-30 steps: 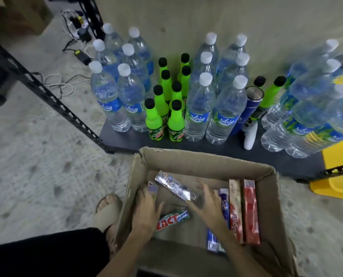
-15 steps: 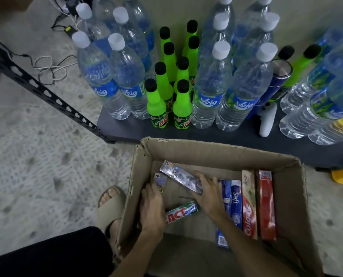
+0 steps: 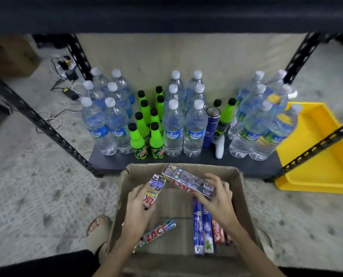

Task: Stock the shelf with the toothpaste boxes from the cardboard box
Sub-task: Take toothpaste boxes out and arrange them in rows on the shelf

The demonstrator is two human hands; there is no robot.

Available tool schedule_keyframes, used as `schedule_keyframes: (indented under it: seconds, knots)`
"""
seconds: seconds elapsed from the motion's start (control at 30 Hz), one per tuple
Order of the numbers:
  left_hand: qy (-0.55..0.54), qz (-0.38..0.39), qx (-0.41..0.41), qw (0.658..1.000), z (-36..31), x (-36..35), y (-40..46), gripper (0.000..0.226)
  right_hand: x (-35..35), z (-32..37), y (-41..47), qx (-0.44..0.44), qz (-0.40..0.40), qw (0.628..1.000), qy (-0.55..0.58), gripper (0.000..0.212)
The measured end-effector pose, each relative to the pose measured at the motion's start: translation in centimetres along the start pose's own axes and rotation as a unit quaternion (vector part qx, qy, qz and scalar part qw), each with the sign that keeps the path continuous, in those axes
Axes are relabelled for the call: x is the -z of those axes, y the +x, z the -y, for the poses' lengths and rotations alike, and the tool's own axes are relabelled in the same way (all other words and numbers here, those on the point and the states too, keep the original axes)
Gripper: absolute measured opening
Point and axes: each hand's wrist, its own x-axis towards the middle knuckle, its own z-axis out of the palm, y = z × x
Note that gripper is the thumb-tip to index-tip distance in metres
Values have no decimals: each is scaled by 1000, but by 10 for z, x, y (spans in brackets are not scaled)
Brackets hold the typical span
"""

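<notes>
Each hand's grip pinches a toothpaste box: left hand (image 3: 139,206), right hand (image 3: 216,198); labels partly hidden.

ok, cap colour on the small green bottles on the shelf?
Black caps on the green bottles, clearest in the head view.

The soda bottles (image 3: 138,136) were neon green with black caps. The tray (image 3: 314,156) was bright yellow, the cardboard box (image 3: 244,196) plain brown.
</notes>
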Motion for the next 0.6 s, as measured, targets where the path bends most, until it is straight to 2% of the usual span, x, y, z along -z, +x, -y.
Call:
schedule_keyframes:
  seconds: [0.2,0.43,0.6]
  knots:
    - [-73,7,-95,993,-70,70,30,68,87,61,-8,55,-80,995,34,61]
    - [-112,24,-183,977,-166,161,51,79,186,133,-17,120,-109,981,104,56]
    - [-104,10,-267,958,-232,225,71,74,249,184,-5,166,-108,973,121,51]
